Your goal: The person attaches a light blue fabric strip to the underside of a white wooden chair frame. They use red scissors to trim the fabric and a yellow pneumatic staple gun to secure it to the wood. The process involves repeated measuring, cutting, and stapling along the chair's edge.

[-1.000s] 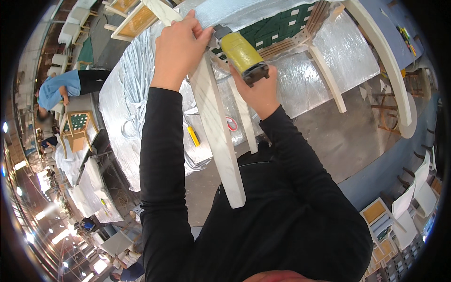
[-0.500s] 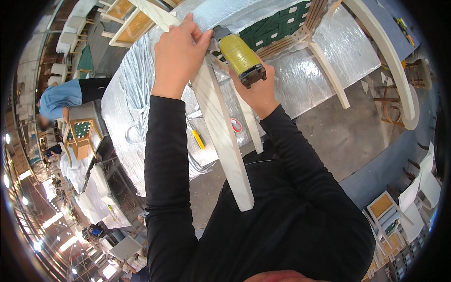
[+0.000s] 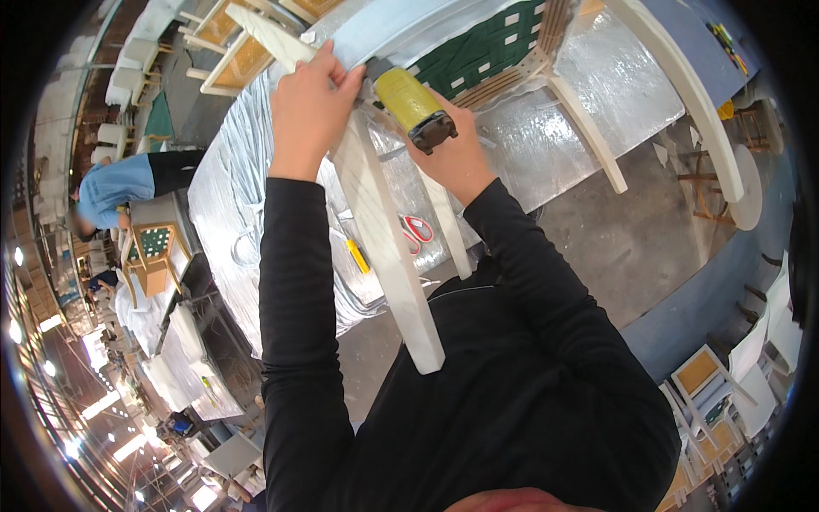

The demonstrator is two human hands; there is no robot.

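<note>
A chair frame of pale wood lies tipped on the table, its leg (image 3: 388, 247) slanting toward my body. Green webbing (image 3: 478, 60) and light-blue fabric (image 3: 375, 30) stretch across the frame. My left hand (image 3: 311, 111) is closed at the fabric's edge along the wooden rail, thumb and fingertips pinching there. In my right hand (image 3: 456, 158) is a yellow-green staple gun (image 3: 407, 98), its nose against the rail beside my left thumb. The gun's body hides part of my right fingers and its handle.
Red-handled scissors (image 3: 418, 229) and a yellow utility knife (image 3: 357, 256) lie on the plastic-wrapped table (image 3: 222, 205). Strips of light-blue fabric (image 3: 247, 162) hang at its left. A person in a blue shirt (image 3: 119, 188) bends beside another chair (image 3: 153, 247). More chairs stand at the lower right.
Both hands and the staple gun have shifted slightly left and up in the view, together with the chair frame. More of the scissors shows. The person in blue bends a little lower.
</note>
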